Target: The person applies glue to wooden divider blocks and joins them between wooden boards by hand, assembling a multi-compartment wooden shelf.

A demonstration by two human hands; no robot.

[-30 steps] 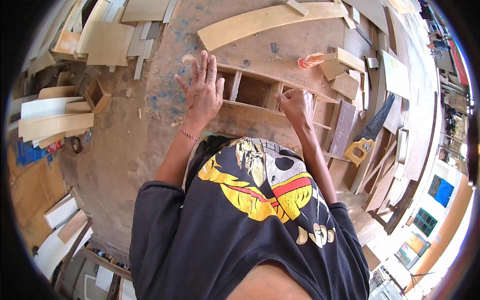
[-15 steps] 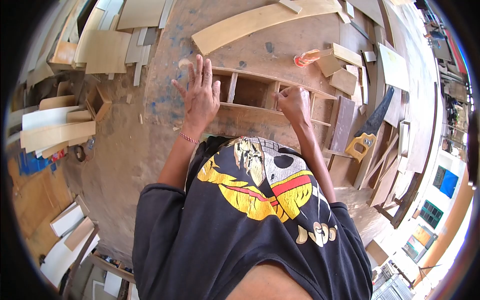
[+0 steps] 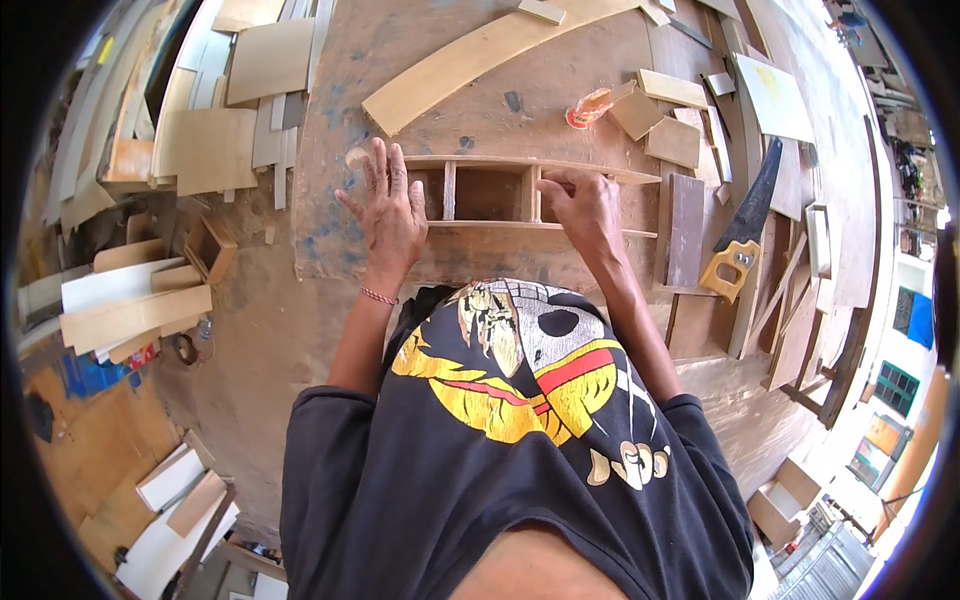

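A narrow wooden frame (image 3: 490, 224) with crosspieces lies on the brown worktable (image 3: 330, 240) in front of me. My left hand (image 3: 392, 218) rests against its left end, fingers spread and pointing away from me. Over the frame's right part is my right hand (image 3: 585, 208), its fingers curled together near a crosspiece. Whatever its fingertips might hold is hidden or too small to make out. The far right end of the frame shows beyond my right hand.
A handsaw (image 3: 745, 225) with a yellow handle lies at the right, beside a dark board (image 3: 684, 232). Behind the frame are a red-and-clear bottle (image 3: 588, 108), wood offcuts (image 3: 672, 142) and a long curved board (image 3: 470, 68). Stacked panels (image 3: 215, 150) stand at the left.
The view has turned, so the frame looks more level and the surroundings have shifted. My left hand stays spread at the left end; my right hand stays curled over the right part.
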